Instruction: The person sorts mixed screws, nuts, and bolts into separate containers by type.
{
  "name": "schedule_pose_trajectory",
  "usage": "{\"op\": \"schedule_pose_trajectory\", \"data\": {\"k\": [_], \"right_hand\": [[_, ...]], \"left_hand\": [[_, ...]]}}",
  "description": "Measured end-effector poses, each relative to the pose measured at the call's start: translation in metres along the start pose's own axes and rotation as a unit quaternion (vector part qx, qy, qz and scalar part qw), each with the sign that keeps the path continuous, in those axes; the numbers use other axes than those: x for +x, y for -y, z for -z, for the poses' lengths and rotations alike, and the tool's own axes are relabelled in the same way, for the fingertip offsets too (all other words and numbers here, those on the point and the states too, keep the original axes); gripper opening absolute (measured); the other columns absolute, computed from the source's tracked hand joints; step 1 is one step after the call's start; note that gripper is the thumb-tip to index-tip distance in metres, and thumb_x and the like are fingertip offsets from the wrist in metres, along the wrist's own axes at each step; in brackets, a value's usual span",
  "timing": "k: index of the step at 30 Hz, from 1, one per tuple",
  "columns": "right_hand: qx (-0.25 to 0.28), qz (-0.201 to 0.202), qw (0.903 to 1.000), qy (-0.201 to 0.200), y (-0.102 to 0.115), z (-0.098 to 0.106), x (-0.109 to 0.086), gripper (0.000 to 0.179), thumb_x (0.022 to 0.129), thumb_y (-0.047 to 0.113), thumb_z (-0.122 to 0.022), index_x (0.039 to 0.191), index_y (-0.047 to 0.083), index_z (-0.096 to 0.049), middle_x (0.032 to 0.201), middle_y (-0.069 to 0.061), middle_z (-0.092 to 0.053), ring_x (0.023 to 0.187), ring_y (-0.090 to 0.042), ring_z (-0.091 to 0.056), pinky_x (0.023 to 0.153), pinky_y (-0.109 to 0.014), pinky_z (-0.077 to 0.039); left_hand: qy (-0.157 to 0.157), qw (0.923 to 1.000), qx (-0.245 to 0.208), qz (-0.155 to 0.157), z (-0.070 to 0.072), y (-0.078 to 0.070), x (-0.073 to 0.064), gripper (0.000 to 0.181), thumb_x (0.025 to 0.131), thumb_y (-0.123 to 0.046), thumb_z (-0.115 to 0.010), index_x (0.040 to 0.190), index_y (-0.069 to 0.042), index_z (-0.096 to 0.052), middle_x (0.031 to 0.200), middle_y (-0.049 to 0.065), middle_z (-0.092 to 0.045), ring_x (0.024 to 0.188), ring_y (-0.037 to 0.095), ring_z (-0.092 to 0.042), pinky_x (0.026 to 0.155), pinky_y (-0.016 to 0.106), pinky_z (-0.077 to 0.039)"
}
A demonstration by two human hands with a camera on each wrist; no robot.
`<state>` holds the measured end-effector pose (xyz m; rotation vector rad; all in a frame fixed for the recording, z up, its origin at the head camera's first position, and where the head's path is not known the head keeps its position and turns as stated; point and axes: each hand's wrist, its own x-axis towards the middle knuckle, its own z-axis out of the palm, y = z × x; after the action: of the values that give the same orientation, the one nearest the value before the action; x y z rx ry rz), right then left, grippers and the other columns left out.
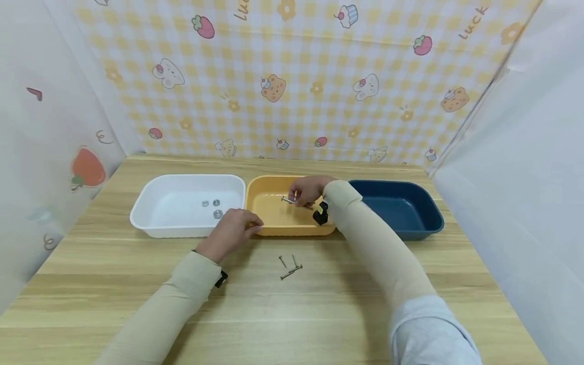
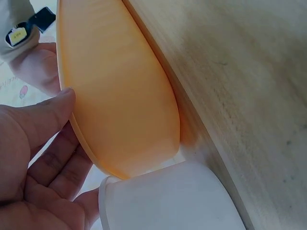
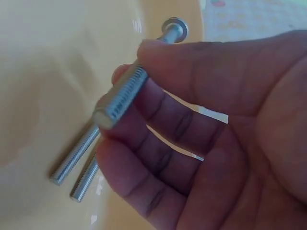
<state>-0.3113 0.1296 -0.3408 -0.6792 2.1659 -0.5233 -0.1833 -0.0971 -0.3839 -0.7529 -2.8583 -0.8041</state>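
My right hand (image 1: 310, 189) reaches into the yellow tray (image 1: 292, 231) and pinches a silver bolt (image 3: 125, 93) between thumb and fingers. In the right wrist view the bolt's threaded end points toward the camera, its round head beyond the thumb. Two more threaded bolts (image 3: 76, 155) lie on the tray floor below, their other ends hidden behind the fingers. At the tray's front left corner, my left hand (image 1: 230, 229) holds the rim, the thumb (image 2: 64, 98) on the near side and the fingers behind it.
To the left stands a white tray (image 1: 178, 232) with three nuts (image 1: 217, 214). A dark blue tray (image 1: 410, 235) stands to the right. Several screws (image 1: 288, 275) lie loose on the wooden table (image 1: 283, 324) in front of the yellow tray. A patterned cloth (image 1: 255, 121) hangs behind.
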Motion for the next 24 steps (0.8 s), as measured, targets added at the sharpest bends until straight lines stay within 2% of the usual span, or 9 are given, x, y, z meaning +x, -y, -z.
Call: {"op": "schedule_pose_trajectory", "data": {"k": [4, 9, 16, 24], "right_hand": [[0.006, -0.023, 0.9997, 0.009, -0.002, 0.002, 0.01, 0.008, 0.096, -0.002, -0.054, 0.103, 0.001, -0.054, 0.072, -0.005, -0.052, 0.055, -0.011, -0.042, 0.053, -0.021, -0.038], [-0.024, -0.048, 0.9985, 0.004, -0.006, 0.0, 0.022, 0.005, 0.093, 0.0, -0.061, 0.093, 0.003, -0.058, 0.071, -0.007, -0.059, 0.059, -0.012, -0.052, 0.056, -0.022, -0.045], [-0.076, -0.046, 0.9961, -0.004, -0.007, -0.008, 0.029, 0.009, 0.089, 0.002, -0.068, 0.082, 0.006, -0.064, 0.07, -0.005, -0.064, 0.063, -0.012, -0.057, 0.058, -0.022, -0.044], [-0.041, -0.06, 0.9972, -0.017, -0.007, -0.011, 0.031, 0.006, 0.088, 0.001, -0.069, 0.084, 0.004, -0.065, 0.071, -0.007, -0.066, 0.061, -0.013, -0.059, 0.058, -0.024, -0.047]], "left_hand": [[-0.002, 1.0, 0.0, 0.001, -0.001, -0.001, 0.0, 0.007, 0.085, -0.006, -0.075, 0.091, -0.005, -0.076, 0.088, 0.005, -0.072, 0.083, 0.021, -0.066, 0.078, 0.037, -0.054], [-0.005, 1.0, 0.002, 0.001, -0.002, 0.0, 0.0, 0.007, 0.085, -0.006, -0.075, 0.091, -0.005, -0.076, 0.088, 0.005, -0.073, 0.083, 0.021, -0.066, 0.078, 0.037, -0.054], [-0.009, 0.9999, 0.004, -0.005, -0.004, 0.001, -0.001, 0.006, 0.084, -0.005, -0.075, 0.09, -0.005, -0.076, 0.087, 0.005, -0.073, 0.082, 0.021, -0.066, 0.077, 0.037, -0.054], [-0.014, 0.9997, 0.004, -0.019, -0.003, 0.002, 0.0, 0.007, 0.083, -0.005, -0.075, 0.09, -0.004, -0.076, 0.087, 0.006, -0.073, 0.082, 0.021, -0.067, 0.077, 0.037, -0.054]]}}
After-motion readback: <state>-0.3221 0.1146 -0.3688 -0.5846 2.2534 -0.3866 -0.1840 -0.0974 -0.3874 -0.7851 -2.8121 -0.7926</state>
